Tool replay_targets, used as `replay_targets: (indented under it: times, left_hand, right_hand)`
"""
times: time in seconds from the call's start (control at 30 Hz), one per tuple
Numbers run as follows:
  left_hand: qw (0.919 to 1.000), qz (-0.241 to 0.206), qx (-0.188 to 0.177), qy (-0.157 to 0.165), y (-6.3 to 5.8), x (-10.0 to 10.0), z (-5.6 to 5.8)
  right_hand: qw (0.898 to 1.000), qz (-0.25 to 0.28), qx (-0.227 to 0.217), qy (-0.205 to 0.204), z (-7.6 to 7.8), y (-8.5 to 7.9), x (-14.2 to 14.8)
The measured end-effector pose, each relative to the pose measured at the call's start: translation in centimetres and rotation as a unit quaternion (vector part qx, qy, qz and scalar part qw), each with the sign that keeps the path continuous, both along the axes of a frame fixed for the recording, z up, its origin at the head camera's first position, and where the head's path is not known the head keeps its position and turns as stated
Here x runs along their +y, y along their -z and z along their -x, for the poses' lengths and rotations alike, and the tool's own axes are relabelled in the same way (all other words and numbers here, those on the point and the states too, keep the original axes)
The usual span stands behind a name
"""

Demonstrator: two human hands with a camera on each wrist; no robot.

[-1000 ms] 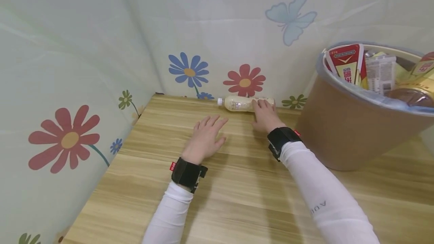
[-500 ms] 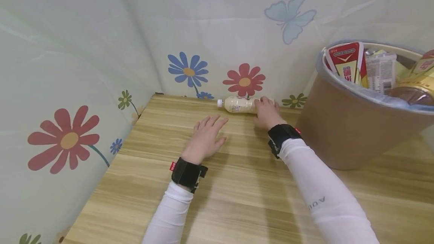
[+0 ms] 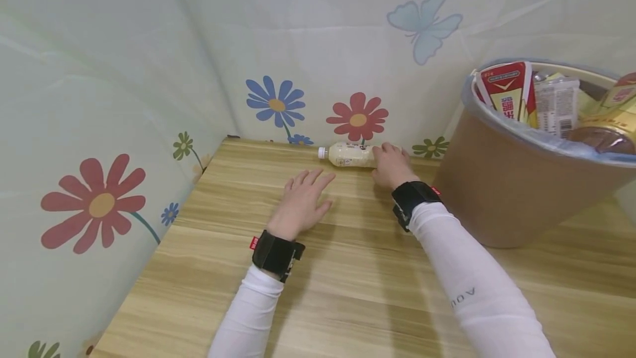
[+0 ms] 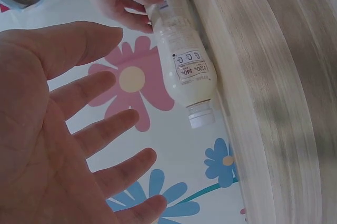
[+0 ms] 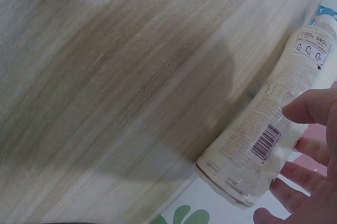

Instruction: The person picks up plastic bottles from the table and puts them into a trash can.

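Observation:
A pale, cream-coloured drink bottle [image 3: 348, 154] with a white cap lies on its side at the back of the wooden table, cap towards the left. My right hand [image 3: 392, 166] grips it near its base. In the right wrist view, the thumb [image 5: 308, 107] presses the label side above a barcode, while the fingers reach round the opposite side. My left hand [image 3: 300, 203] is held over the table in front of the bottle, apart from it. Its fingers are spread and empty, as the left wrist view of the palm [image 4: 37, 145] also shows.
To the right stands a brown bin [image 3: 521, 181] with a bluish liner over its rim, full of packages and wrappers, including a red and yellow carton [image 3: 507, 93]. A flower-printed curtain [image 3: 308, 43] borders the table [image 3: 223, 269] at the back and left.
My right fingers have moved from lying on the bottle to curling round it near its base. The bottle has turned slightly and come a little nearer. My left hand has stayed still.

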State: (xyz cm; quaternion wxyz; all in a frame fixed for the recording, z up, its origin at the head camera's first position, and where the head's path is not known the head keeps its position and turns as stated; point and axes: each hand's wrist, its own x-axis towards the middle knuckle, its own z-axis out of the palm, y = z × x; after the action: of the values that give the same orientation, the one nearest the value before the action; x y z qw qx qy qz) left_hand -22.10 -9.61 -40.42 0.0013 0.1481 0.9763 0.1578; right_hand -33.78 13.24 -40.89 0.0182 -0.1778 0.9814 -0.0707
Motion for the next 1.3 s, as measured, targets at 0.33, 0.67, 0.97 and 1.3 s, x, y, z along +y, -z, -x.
replay_targets:
  times: [0.33,0.67,0.97,1.3]
  left_hand:
    - [1.0,0.001,0.003,0.001,0.0,0.1,0.0]
    - [1.0,0.005,0.003,-0.002,-0.3,0.0,-0.3]
    - [0.9999,-0.003,-0.01,0.003,-0.5,0.0,-0.5]
    - [0.9992,-0.001,-0.035,0.017,-0.3,0.5,-0.4]
  right_hand:
    - [0.999,0.032,-0.038,0.013,-0.3,0.9,0.5]
    - [0.998,0.029,-0.048,0.012,-4.4,2.0,0.7]
    - [0.996,0.047,-0.05,0.054,-10.3,1.9,1.2]
    - [0.991,0.122,-0.01,0.05,-13.7,0.7,1.2]
